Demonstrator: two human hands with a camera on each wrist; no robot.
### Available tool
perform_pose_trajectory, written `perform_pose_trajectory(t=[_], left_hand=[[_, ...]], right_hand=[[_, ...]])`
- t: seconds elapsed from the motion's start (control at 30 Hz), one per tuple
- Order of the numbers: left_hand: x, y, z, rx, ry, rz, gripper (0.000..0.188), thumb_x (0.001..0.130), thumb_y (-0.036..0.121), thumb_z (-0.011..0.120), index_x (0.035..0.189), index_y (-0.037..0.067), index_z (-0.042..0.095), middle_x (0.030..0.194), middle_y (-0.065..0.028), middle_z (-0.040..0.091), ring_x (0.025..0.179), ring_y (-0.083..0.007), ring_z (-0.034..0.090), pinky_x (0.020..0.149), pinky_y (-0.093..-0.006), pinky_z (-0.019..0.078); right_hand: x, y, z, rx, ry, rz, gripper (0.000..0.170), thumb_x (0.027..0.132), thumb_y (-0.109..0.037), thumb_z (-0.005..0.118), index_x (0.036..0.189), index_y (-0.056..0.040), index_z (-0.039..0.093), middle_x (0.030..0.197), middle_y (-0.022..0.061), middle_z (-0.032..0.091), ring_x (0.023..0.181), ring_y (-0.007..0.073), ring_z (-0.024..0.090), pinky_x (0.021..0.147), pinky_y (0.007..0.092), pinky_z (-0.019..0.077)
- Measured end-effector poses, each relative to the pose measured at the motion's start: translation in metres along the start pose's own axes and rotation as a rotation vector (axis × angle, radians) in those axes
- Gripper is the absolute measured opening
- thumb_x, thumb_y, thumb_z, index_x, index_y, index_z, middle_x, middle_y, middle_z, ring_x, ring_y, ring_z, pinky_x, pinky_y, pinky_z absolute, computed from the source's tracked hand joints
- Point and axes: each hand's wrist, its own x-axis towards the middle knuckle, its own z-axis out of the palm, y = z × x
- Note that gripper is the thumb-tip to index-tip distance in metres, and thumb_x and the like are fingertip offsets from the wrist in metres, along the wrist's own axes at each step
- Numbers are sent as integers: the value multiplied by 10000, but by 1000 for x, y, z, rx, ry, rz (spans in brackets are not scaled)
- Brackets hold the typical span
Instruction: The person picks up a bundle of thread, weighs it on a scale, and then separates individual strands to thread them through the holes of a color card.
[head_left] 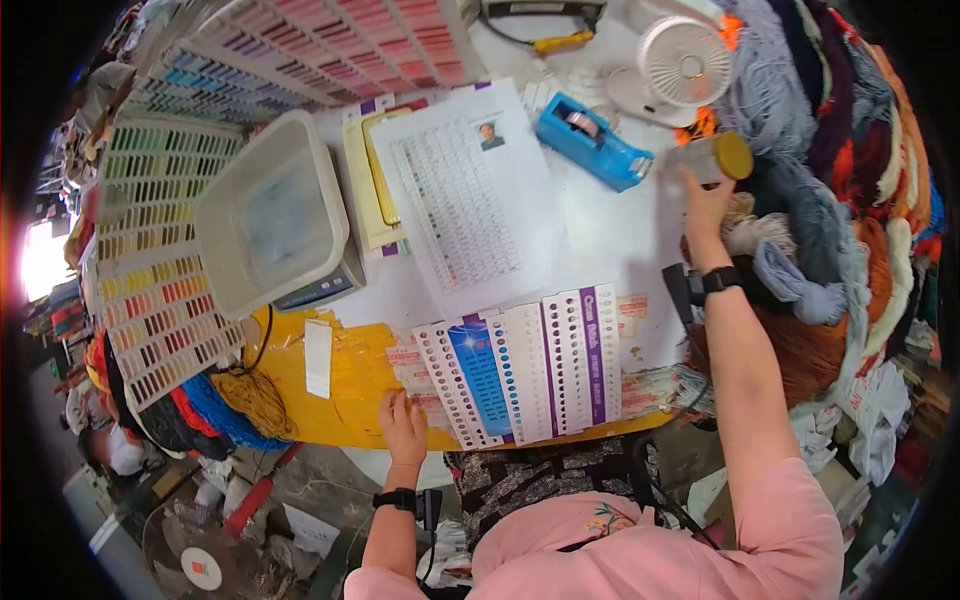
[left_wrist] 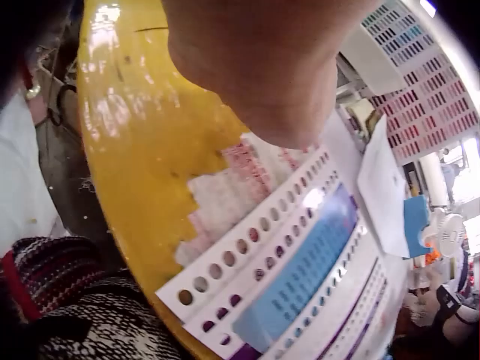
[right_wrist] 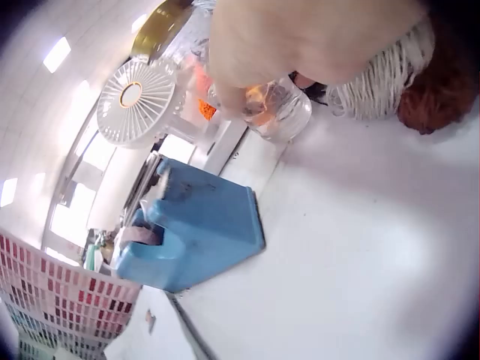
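Note:
My right hand (head_left: 706, 205) grips a clear jar (head_left: 692, 157) with a gold lid (head_left: 735, 155), tilted on its side over the table's right part. In the right wrist view the hand (right_wrist: 307, 37) covers most of the jar (right_wrist: 283, 118), and the lid (right_wrist: 161, 30) shows beyond it. At the table's front edge my left hand (head_left: 403, 430) rests with relaxed fingers on the yellow covering, holding nothing. Just right of it lie punched thread colour cards (head_left: 525, 360), with a blue printed panel and purple strips.
A blue tape dispenser (head_left: 595, 140) and a small white fan (head_left: 685, 62) stand left of and beyond the jar. Yarn hanks (head_left: 780, 90) crowd the right edge. Printed sheets (head_left: 465, 190) lie centrally. At left, a plastic bin (head_left: 325, 215) sits on a scale before colour-sample racks (head_left: 160, 250).

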Motion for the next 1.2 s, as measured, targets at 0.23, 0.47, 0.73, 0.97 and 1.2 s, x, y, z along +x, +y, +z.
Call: perform_pose_trajectory(t=[0.23, 0.47, 0.73, 0.97, 1.2], left_hand=[[15, -18, 50, 34, 360, 108, 341, 781, 106, 491, 1085, -33, 423, 1121, -233, 373, 995, -373, 372, 864, -443, 298], [7, -27, 47, 88, 408, 263, 347, 782, 108, 470, 1094, -38, 434, 1123, -222, 399, 991, -364, 388, 864, -426, 305], [-6, -33, 49, -118, 532, 377, 300, 797, 109, 492, 1058, -38, 472, 1099, -210, 434, 1017, -352, 410, 876, -399, 320], [-10, -40, 55, -320, 548, 406, 207, 790, 107, 518, 952, -23, 528, 1046, -210, 461, 989, -351, 433, 855, -384, 344], [2, -47, 61, -267, 524, 490, 162, 805, 131, 505, 892, 36, 605, 951, -189, 499, 911, -317, 461, 807, -369, 371]], right_hand=[[0, 16, 9, 44, -40, -20, 560, 666, -33, 683, 1119, 16, 357, 1105, 106, 455, 1001, 178, 458, 857, 273, 355], [-51, 6, -4, 172, 64, 68, 679, 672, -53, 649, 1227, 14, 262, 1163, 163, 405, 1098, 225, 399, 900, 322, 341], [-276, -73, -10, -250, -512, -640, 349, 662, -80, 616, 996, -21, 533, 1114, 164, 494, 1053, 313, 455, 893, 374, 358], [-353, -122, -21, -111, -724, -730, 174, 699, -111, 604, 842, -18, 570, 919, 135, 547, 850, 292, 524, 712, 344, 425], [-321, -78, -158, -136, -493, -410, 206, 806, -184, 510, 837, 13, 564, 752, 142, 555, 716, 294, 534, 642, 351, 427]])
